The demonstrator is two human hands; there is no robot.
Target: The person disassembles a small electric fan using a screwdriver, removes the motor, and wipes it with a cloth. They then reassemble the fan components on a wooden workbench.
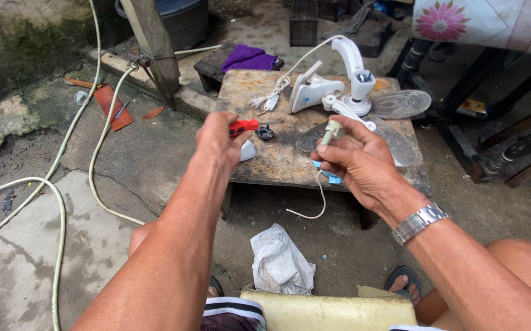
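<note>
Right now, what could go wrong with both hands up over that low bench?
1. The right hand pinches only the end of a small part on a thin white wire; it could slip.
2. The red-handled screwdriver in the left hand points toward the right hand.
3. Clear fan blades overhang the wooden bench edge.

Red-handled screwdriver (244, 127), gripped in a fist, handle end pointing right, small pale cylindrical part (331, 131), pinched upright, thin white wire (320, 199) dangling below

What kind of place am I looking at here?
Likely an outdoor yard used as a makeshift repair spot: a worn wooden table on bare concrete, white fan parts on it, and hoses across the ground. The left hand holds a red-handled tool.
</note>
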